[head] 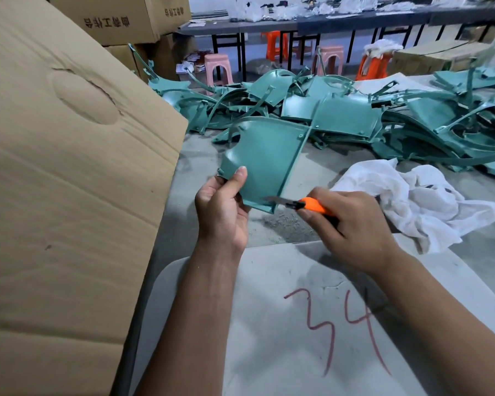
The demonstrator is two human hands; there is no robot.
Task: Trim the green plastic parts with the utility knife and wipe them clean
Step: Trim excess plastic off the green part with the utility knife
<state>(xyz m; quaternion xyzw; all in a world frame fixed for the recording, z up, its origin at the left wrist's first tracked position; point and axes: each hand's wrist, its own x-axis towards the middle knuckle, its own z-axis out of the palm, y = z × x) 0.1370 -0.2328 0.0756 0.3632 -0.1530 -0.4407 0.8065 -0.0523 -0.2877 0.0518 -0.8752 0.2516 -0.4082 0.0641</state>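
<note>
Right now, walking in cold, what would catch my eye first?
Probably the green plastic part held up at center by the left hand, with the right hand setting an orange utility knife to its lower edge. Behind lies a heap of green parts; a white cloth sits right.

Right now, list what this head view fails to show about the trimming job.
- Right hand covers most of the utility knife; the handle's rear is hidden.
- Left hand hides the near-left corner of the held green part.
- Cardboard box blocks everything behind it on the left.
- White cloth: its cleanliness cannot be judged.
</note>
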